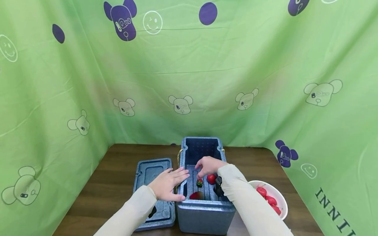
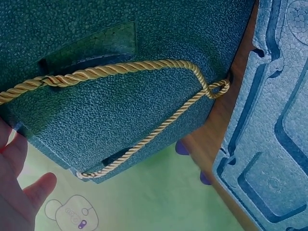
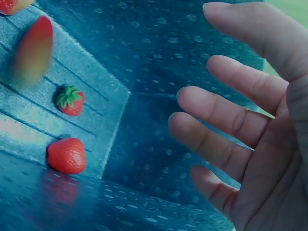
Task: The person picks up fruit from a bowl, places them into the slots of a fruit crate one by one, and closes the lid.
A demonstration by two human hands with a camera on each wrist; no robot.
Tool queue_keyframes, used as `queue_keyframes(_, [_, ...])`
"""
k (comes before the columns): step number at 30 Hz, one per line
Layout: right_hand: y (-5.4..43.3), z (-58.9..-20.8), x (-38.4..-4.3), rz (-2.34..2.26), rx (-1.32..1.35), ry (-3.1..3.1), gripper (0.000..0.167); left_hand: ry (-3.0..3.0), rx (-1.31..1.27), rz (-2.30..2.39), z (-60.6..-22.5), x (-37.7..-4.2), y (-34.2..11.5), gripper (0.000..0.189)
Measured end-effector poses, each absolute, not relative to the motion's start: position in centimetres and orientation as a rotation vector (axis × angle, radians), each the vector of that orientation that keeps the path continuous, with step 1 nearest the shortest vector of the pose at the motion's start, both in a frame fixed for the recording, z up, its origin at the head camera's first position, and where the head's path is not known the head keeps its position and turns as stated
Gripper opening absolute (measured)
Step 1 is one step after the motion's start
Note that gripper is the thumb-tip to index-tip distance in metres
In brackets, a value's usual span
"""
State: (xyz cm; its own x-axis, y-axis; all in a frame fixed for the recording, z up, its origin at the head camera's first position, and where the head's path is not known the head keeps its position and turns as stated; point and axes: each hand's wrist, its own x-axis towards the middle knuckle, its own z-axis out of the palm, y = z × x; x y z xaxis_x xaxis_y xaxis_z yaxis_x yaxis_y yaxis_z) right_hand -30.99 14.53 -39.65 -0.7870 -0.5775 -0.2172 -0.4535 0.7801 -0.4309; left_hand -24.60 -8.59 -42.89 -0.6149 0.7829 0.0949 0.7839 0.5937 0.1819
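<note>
A blue-grey foam box (image 1: pixel 205 216) stands lidless on the table. My left hand (image 1: pixel 168 185) rests on its left rim with fingers extended. Over the inside, my right hand (image 1: pixel 209 165) hangs with spread, slightly bent fingers (image 3: pixel 221 115) and holds nothing. Below it on the grooved floor lie a strawberry with green leaves (image 3: pixel 70 101) and a red strawberry-like fruit (image 3: pixel 67 156). Nearer the front is a red-and-yellow fruit (image 3: pixel 33 53), blurred in the right wrist view. Part of another red-yellow fruit (image 3: pixel 12 6) shows at that view's corner.
The box's lid (image 1: pixel 160 213) lies on the table to the left. A white bowl (image 1: pixel 284 203) with several red fruits (image 1: pixel 270 200) stands on the right, partly behind my right sleeve. Gold rope (image 2: pixel 120 70) runs along the box's side. Green printed cloth (image 1: pixel 189 65) encloses the table.
</note>
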Motion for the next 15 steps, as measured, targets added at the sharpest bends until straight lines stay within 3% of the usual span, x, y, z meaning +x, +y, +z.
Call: queue_keyframes(15, [16.0,-37.3,-31.0,-0.611,-0.913,2.637,0.031,-2.781,-1.376,-0.326,-42.7,-24.4,-8.5,0.074])
